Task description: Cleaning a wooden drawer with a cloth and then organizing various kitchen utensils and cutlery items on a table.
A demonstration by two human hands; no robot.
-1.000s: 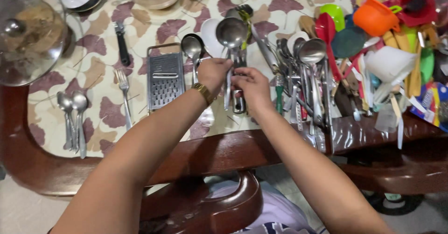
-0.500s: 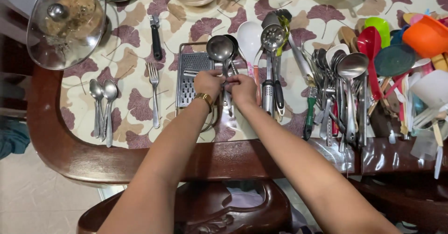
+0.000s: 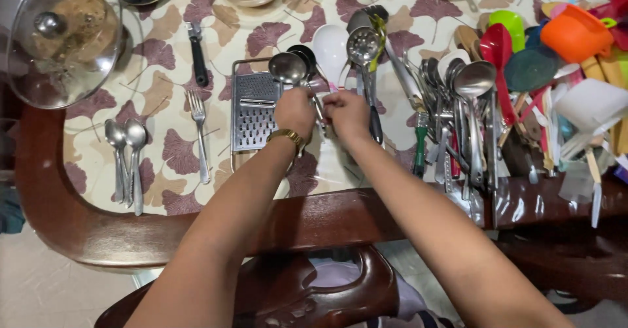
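Both hands have stayed together on the ladle handles since half a second ago, shifting only slightly. Nearest, the left hand [image 3: 294, 111] and right hand [image 3: 346, 113] close their fingers on the handles of two steel ladles [image 3: 288, 68], just right of the grater [image 3: 252, 109]. Beyond lie the slotted spoon [image 3: 362, 42] and white spoon [image 3: 330, 45] on the table [image 3: 163, 151].

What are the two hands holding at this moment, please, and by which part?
Both the left hand and the right hand grip the handles of the steel ladles, just below the bowls, beside the flat grater.
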